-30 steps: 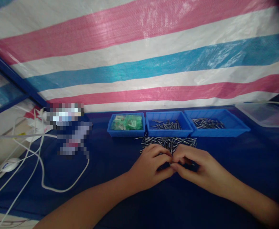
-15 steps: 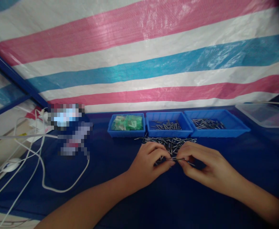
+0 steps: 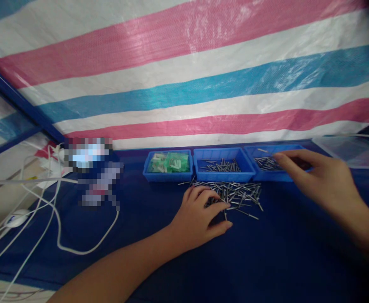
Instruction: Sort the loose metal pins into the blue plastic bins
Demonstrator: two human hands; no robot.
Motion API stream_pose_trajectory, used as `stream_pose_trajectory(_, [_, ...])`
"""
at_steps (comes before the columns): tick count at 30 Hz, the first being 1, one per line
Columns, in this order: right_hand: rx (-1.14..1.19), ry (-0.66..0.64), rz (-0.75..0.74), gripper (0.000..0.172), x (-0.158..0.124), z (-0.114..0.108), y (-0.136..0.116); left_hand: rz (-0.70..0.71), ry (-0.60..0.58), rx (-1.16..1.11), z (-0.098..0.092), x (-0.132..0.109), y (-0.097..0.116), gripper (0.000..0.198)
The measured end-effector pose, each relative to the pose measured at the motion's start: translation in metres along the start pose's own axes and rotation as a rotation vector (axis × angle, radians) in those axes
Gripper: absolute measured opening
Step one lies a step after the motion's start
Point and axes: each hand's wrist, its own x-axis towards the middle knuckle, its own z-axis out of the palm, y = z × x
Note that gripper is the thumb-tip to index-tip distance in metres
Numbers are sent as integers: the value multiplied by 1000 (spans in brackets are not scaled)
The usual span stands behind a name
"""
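Observation:
My left hand (image 3: 195, 219) rests at the front left of a heap of thin metal pins (image 3: 235, 191) that look like blind rivets. Its thumb and forefinger are spread apart, with nothing held between them. Over the right blue bin (image 3: 298, 176), my right hand (image 3: 323, 185) pinches the end of a single thin metal pin (image 3: 262, 150) between thumb and forefinger; the pin points left. More pins (image 3: 265, 163) lie inside that bin, partly hidden by the hand. The middle blue bin (image 3: 247, 173) also holds loose pins (image 3: 225, 165).
A left blue bin (image 3: 168, 176) contains green-and-clear packets (image 3: 175, 162). White cables (image 3: 58, 235) loop across the table's left side near a blurred device (image 3: 88, 155). A clear plastic lid (image 3: 345, 153) lies at the far right, and a striped sheet (image 3: 184, 92) hangs behind.
My right hand has moved right and away from me, from beside my left hand to above the right bin, carrying a pin. My left thumb and forefinger have parted.

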Motion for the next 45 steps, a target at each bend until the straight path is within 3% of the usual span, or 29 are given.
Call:
stream_pose_trajectory(5, [-214,7,-41,26,9,9,17,57,-36,38,2,-2,-2,23])
stream_pose_trajectory(10, [-107,39,-267,23,-1,5,-10,73,-25,55,2,-2,-2,21])
stream_pose_trajectory(16, [179,-274,-613,16,-25,2,-46,83,-8,79,3,-2,-3,21])
stream_pose_trajectory(19, [192,-397,-680,19,-33,5,-55,103,15,113,3,-1,-2,21])
stream_pose_trajectory(28, [256,-552,-675,23,-42,11,-64,115,126,151,-1,1,-1,17])
stream_pose_trajectory(45, [518,-554,-457,15,-37,10,-61,19,256,-164,-10,5,4,13])
